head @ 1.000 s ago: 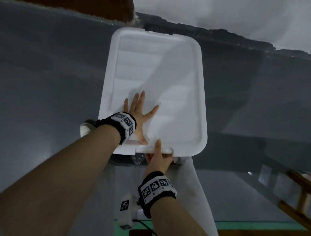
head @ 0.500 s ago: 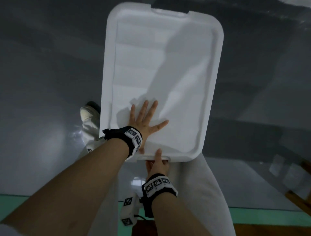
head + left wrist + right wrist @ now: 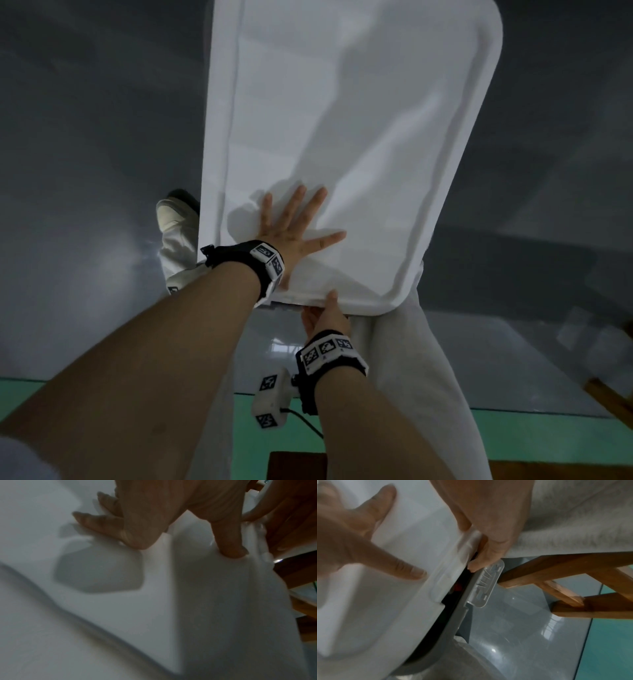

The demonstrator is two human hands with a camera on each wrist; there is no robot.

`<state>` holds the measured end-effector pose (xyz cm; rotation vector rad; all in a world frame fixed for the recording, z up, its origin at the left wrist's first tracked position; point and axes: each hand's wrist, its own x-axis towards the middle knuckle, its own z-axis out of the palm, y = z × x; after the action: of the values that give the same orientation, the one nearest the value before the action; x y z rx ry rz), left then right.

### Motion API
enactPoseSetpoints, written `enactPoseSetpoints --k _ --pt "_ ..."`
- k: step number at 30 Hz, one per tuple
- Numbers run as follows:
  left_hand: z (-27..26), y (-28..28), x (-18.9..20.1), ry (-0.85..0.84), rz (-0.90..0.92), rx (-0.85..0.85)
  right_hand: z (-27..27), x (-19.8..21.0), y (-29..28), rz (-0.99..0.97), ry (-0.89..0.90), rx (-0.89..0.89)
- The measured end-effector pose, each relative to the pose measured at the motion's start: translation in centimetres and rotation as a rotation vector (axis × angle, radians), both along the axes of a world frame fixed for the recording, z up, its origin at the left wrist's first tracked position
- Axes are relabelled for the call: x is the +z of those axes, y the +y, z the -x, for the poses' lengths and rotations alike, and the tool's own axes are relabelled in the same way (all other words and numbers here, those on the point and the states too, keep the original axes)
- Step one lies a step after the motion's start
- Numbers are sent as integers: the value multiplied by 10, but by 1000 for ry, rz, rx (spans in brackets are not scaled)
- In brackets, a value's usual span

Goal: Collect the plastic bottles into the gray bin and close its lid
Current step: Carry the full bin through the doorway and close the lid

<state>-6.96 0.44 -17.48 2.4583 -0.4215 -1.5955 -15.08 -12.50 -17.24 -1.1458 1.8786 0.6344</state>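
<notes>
The white lid (image 3: 342, 120) lies over the gray bin, whose rim (image 3: 453, 622) shows only in the right wrist view. A thin dark gap remains between lid and rim at the near edge, beside a clear latch (image 3: 486, 585). My left hand (image 3: 294, 233) presses flat on the lid near that edge, fingers spread (image 3: 102, 524). My right hand (image 3: 325, 313) pinches the lid's near edge, thumb on top and fingers (image 3: 481, 563) curled beneath. The bottles are hidden under the lid; only a red speck (image 3: 458, 586) shows in the gap.
My trouser leg (image 3: 411, 377) and a shoe (image 3: 174, 209) stand close against the bin. Wooden furniture legs (image 3: 565, 574) stand just to the right of the bin. The floor is glossy grey with a green strip (image 3: 513, 438) nearest me.
The lid has come down at its near edge, and the bottles seen under it a second ago are now covered. Both hands keep their places on the lid. The view has moved closer.
</notes>
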Motion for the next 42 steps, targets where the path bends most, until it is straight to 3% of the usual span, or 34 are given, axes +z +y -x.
enactPoseSetpoints --k 13,19,23,34,42 --pt "24 -5 8 -62 -30 129 6 -5 -8 -39 47 7" --pt "47 8 25 9 -230 525 16 3 -11 -62 113 -5" --pt "56 8 21 70 -256 660 24 -1 -12 -104 108 45" --pt "63 22 -16 60 -159 647 25 -22 -10 -99 -35 -41" --pt "62 22 -18 63 -172 620 34 -30 -12 -69 -78 -133"
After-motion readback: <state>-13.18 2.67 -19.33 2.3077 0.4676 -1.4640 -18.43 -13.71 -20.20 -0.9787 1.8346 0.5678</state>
